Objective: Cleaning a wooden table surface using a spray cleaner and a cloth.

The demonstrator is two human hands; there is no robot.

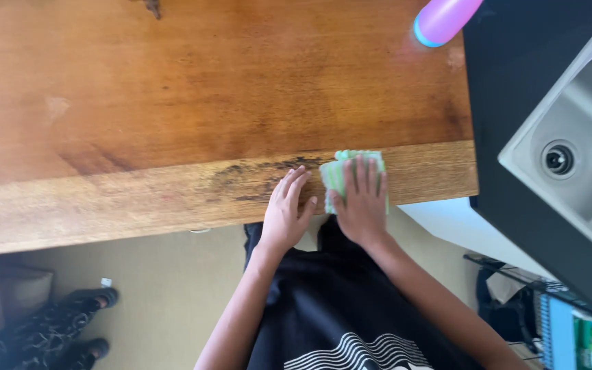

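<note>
My right hand (360,201) lies flat on a folded green-and-white cloth (334,171), pressing it against the front edge of a brown wooden countertop (193,103). Its fingers are spread over the cloth. Just to the left, my left hand (286,214) rests open on the same edge beside a dark stained patch (262,175), fingers apart and holding nothing. The two hands almost touch.
A pink bottle with a blue band (443,19) lies at the counter's far right. A steel sink (573,151) sits in a black surround (508,89) on the right. Another person's feet in dark shoes (87,322) stand on the beige floor at lower left.
</note>
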